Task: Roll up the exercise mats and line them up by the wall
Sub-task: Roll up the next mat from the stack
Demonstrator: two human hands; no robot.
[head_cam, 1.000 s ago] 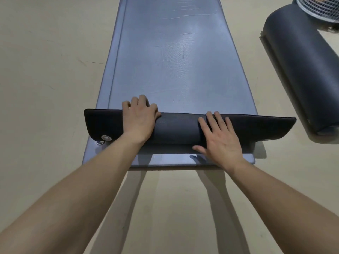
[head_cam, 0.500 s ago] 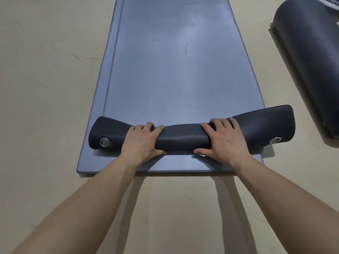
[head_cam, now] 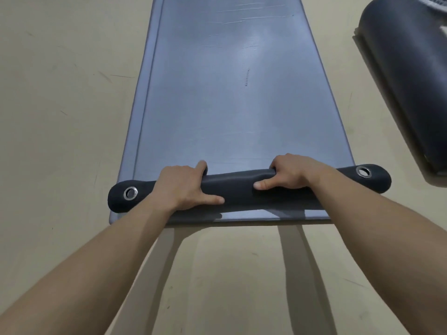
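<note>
A pale beige floor (head_cam: 60,117) is seen from above, with a blue-grey exercise mat (head_cam: 237,105) laid out on it, its length running straight away from the person towards the top of the frame. At the near end a first tight turn has been made: a dark roll (head_cam: 239,189) lies across the mat's width, its long axis set left to right, the right end angled slightly farther away. A metal eyelet (head_cam: 130,192) is shown on the roll's left tip. Just beside it the left hand (head_cam: 183,187) is wrapped over the roll, fingers curled round the far side and thumb pressed along the near face. The right hand (head_cam: 290,172) is clamped on the roll in the same way, and a second eyelet (head_cam: 363,171) is visible beyond it. A narrow blue-grey strip is exposed on the near side of the roll; whether it belongs to another mat underneath cannot be told. At far right a finished rolled mat (head_cam: 411,81) is parked on the floor, well apart. The task is judged to be at an early stage: nearly all of this mat is left flat, and no wall is in view.
</note>
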